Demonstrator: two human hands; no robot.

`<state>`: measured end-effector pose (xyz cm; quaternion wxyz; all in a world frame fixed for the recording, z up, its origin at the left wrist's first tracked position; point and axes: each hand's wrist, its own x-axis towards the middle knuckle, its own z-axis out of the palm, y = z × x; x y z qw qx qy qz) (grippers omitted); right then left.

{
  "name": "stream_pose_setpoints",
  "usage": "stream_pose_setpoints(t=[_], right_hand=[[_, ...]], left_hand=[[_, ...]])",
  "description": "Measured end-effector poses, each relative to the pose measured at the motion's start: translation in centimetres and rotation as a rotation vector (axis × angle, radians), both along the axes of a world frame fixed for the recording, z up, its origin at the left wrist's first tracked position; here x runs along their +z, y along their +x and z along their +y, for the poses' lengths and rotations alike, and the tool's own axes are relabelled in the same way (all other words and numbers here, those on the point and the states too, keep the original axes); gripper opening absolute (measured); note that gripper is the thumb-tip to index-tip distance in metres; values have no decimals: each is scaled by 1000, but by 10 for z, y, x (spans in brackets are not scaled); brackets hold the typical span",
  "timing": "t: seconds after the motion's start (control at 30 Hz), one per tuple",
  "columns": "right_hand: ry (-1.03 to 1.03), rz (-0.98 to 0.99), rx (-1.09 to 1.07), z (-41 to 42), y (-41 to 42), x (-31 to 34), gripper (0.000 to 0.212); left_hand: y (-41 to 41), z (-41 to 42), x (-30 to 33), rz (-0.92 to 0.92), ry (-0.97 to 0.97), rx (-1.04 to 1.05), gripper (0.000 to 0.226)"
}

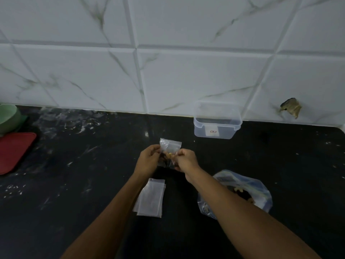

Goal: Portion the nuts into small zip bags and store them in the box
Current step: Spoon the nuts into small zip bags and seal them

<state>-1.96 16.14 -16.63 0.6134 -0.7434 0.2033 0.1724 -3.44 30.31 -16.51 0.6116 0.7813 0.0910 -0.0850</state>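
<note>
Small zip bag (pixel 170 148) held upright above the worktop (pixel 93 165), between both hands; nuts (pixel 168 156) visible in its lower part. Left hand (pixel 149 159) pinches the bag's left edge, fingers curled round it. Right hand (pixel 185 160) pinches the right edge, fingers likewise curled. Stack of empty bags (pixel 151 198) lies flat on the worktop, between the forearms, nearer the left. Large nut bag (pixel 242 191) sits under the right forearm, mouth open. Clear box (pixel 217 121), lidless, stands behind at the tiled wall (pixel 168 62). Far left: red mat (pixel 13 152), green bowl (pixel 8 116).
</note>
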Motion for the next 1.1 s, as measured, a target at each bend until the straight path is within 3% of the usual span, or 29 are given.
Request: stream_pose_setpoints(t=[0.17, 0.63, 0.77, 0.9, 1.1], right_hand=[[-93, 40, -41, 12, 12, -30, 2], [-313, 7, 25, 10, 25, -38, 8], [-329, -24, 23, 3, 11, -26, 8], [-340, -34, 133, -1, -22, -4, 12], [-367, 118, 326, 10, -73, 2, 6]], left_hand=[[6, 6, -14, 112, 71, -19, 28], [5, 2, -6, 130, 204, -100, 25], [-6, 15, -1, 150, 229, -34, 43], [-36, 30, 2, 138, 237, 12, 43], [-99, 35, -10, 232, 203, 92, 38]])
